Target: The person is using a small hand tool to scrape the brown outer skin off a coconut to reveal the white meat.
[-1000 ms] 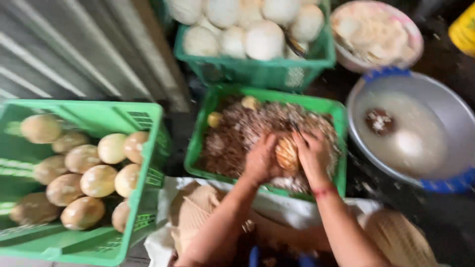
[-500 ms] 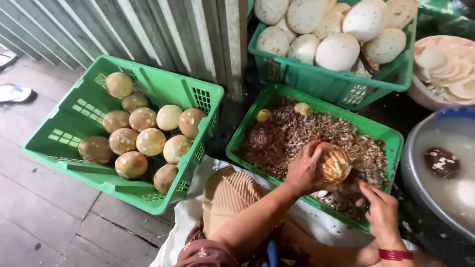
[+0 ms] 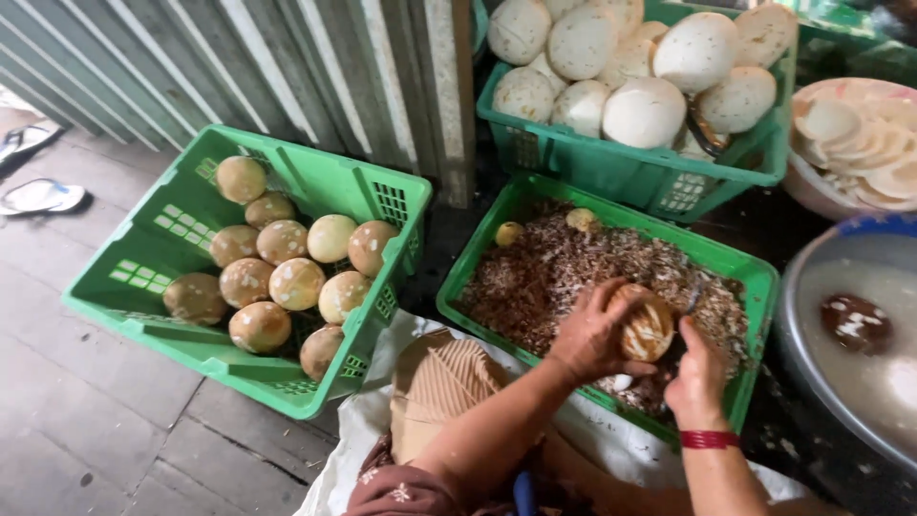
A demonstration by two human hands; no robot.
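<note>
Item: one round brown coconut with patchy shaved husk (image 3: 647, 327), held over the near right corner of the green plastic crate of brown husk shavings (image 3: 535, 215).

Grip: the left hand (image 3: 590, 334) was wrapped round the nut's left side, fingers closed on it from above and behind. The right hand (image 3: 697, 377) was closed at the nut's right edge, apparently on a dark tool (image 3: 680, 336), though the tool was too blurred and hidden to name.

Change: half a second before, the left hand alone carried the nut while the right hand hung lower, clear of it. At this moment the right hand had come up against the nut. Judged from this, the paring was being resumed after a shift of hold; brown skin covered most of the visible face, so the work on this nut looked well short of done.

Orientation: the nut was nearly spherical, with no clear long axis. Its lighter pared face was turned up and toward the right hand. Which end was the stem end could not be told.

Surroundings:
- green crate of unpeeled tan coconuts (image 3: 143, 277), well to the left;
- green crate of white peeled coconuts (image 3: 535, 143), beyond the shavings crate;
- metal basin of cloudy water (image 3: 812, 277), at right;
- grey corrugated metal wall (image 3: 239, 67), behind.
</note>
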